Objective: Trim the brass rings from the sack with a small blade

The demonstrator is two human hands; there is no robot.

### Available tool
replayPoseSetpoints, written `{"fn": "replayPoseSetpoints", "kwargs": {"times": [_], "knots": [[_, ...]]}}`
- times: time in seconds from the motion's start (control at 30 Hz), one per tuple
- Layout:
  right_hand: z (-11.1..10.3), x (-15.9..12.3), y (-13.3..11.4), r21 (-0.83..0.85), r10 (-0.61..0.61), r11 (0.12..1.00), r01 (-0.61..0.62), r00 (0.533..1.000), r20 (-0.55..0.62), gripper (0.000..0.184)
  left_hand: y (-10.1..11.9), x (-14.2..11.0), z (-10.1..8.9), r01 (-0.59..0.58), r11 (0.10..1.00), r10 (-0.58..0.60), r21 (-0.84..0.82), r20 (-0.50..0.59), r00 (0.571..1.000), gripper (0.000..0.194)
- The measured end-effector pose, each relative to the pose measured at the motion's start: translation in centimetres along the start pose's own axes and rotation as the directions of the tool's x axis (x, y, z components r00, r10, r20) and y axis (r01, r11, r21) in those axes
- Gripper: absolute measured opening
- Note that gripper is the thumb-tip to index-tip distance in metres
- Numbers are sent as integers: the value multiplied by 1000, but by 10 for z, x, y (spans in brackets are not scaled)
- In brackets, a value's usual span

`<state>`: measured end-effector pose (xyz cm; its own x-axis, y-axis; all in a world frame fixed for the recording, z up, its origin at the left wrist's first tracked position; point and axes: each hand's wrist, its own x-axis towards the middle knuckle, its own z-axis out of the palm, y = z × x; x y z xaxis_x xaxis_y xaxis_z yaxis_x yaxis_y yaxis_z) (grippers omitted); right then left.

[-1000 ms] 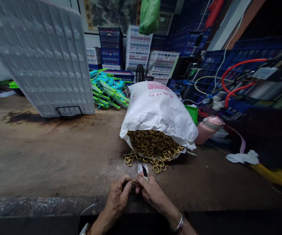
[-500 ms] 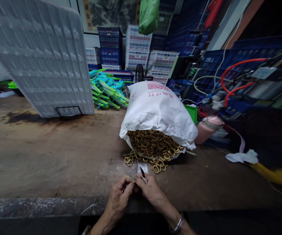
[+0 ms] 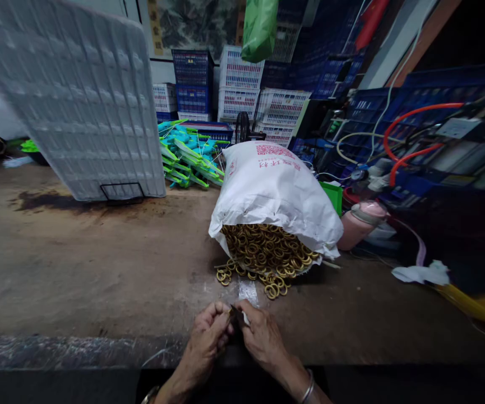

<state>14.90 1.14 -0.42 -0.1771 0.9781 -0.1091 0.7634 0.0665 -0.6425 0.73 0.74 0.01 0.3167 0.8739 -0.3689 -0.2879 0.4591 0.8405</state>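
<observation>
My left hand (image 3: pixel 207 336) and my right hand (image 3: pixel 263 336) meet at the near edge of the workbench (image 3: pixel 91 269), fingers pinched together. Between the fingertips sits a small dark tool (image 3: pixel 237 316), held by my right hand. My left hand pinches something small that I cannot make out. Just beyond them a white sack (image 3: pixel 273 193) lies on its side with its mouth toward me. Brass rings (image 3: pixel 265 255) fill the opening, and several have spilled onto the bench.
A grey ribbed plastic panel (image 3: pixel 78 101) leans at the back left. Green and blue plastic parts (image 3: pixel 187 157) are piled behind the sack. A pink bottle (image 3: pixel 362 221), red hoses (image 3: pixel 414 134), a white rag (image 3: pixel 421 274) and stacked crates (image 3: pixel 238 78) crowd the right and rear.
The dark tool stood upright above my right fingers; it is now lowered between the two hands. Both hands stayed at the bench edge.
</observation>
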Motion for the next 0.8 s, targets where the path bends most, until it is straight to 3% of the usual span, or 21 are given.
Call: {"fn": "replayPoseSetpoints", "kwargs": {"times": [0.1, 0.3, 0.47, 0.67, 0.8], "knots": [[-1, -3, -4, -87, -19, 996, 24, 998, 53, 35, 0, -1, 1, 15, 1000, -15, 8, -6, 1000, 36], [-2, -2, -8, -158, -30, 986, 42, 997, 77, 34, -5, 2, -2, -3, 1000, 3, 16, -1, 1000, 38], [-4, 0, -9, -250, 30, 968, 6, 990, 139, 38, -9, -2, -5, -46, 999, 46, 3, 30, 998, 33], [-2, 21, -1, -361, 42, 931, -49, 999, -27, 33, 2, -18, 3, 53, 993, -38, -108, 134, 990, 31], [0, 42, -4, -441, -58, 897, 6, 993, -105, 48, 1, -18, 2, 103, 981, -83, -164, 123, 989, 32]]}}
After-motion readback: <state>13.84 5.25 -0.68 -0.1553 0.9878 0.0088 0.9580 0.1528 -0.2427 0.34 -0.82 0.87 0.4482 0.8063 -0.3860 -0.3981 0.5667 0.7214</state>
